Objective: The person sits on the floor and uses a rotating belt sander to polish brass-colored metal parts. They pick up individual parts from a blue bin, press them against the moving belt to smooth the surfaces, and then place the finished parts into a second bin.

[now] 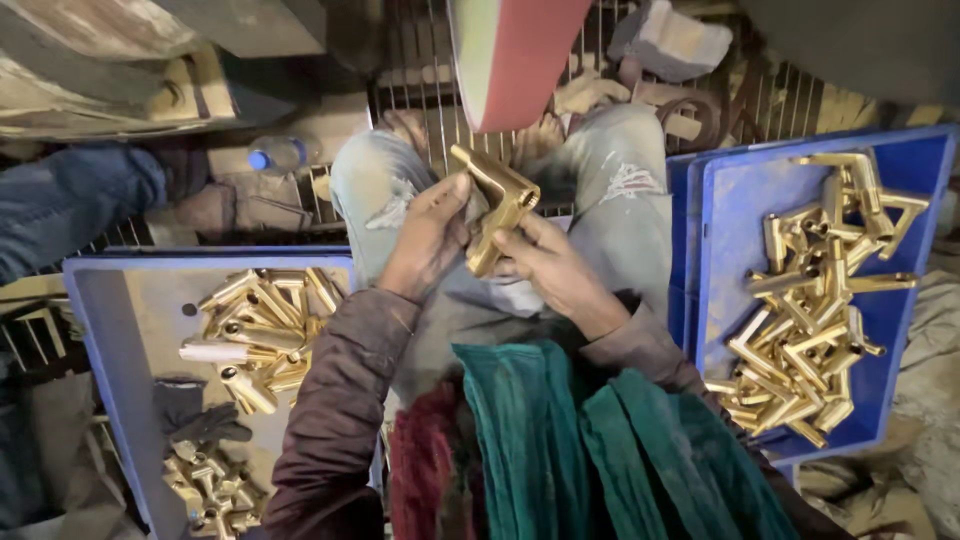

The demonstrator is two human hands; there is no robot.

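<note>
Dim workshop w/ metal grate floor (420, 90), blue trays (110, 330) left & right, red sanding belt (515, 50) overhead.

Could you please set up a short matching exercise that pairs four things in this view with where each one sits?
Things:
1. brass fitting
2. right blue tray
3. dark glove
4. plastic bottle

Places:
A. lying in the left blue tray, between two piles of brass parts
B. held in front of the knees by the left hand and the right hand
C. on the floor beyond the left tray
D. at the person's right side, holding a heap of brass parts

Pairs: 1-B, 2-D, 3-A, 4-C
</note>
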